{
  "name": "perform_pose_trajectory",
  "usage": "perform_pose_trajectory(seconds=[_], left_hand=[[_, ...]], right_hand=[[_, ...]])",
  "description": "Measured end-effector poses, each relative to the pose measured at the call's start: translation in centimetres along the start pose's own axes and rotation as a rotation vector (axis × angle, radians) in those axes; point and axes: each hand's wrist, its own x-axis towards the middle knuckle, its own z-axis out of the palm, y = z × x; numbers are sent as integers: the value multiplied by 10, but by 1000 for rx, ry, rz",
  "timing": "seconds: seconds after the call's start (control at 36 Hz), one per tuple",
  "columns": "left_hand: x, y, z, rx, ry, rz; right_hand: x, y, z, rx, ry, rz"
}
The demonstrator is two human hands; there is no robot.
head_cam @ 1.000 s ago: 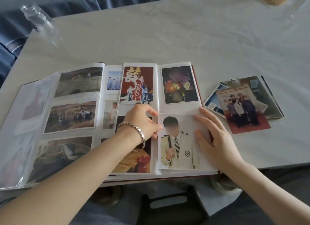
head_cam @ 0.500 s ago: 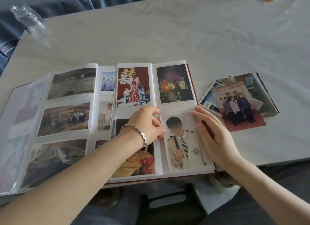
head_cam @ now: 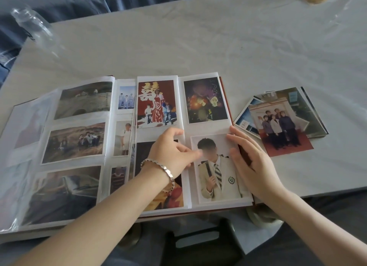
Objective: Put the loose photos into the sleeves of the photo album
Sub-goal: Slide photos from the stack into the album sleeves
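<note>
Plastic sleeves (head_cam: 206,128) looked mostly full; portrait (head_cam: 216,178) sat crooked in the album's (head_cam: 218,203) bottom-right pocket, left hand (head_cam: 170,148) touching its edge loose-fingered, right hand (head_cam: 252,164) flat alongside, stack (head_cam: 282,123) nearby left to file.

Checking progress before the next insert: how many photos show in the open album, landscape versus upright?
Landscape photos, left page: 3
Right-page upright photos: 4
Middle-strip upright photos, half hidden: 3
Total: 10
The faint far-left page and the loose pile are not counted.
</note>
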Motion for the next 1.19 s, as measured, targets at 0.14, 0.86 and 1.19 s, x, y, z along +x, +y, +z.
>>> perform_pose_trajectory(seconds=[0.14,0.86,1.19], left_hand=[[-1,4,4,38,26,27],[5,-42,-41,467,231,369],[2,-37,-58,192,252,370]], right_hand=[[3,-5,-4,61,-17,61],[28,-66,-32,499,-243,346],[19,-78,40,-331,-727,-315]])
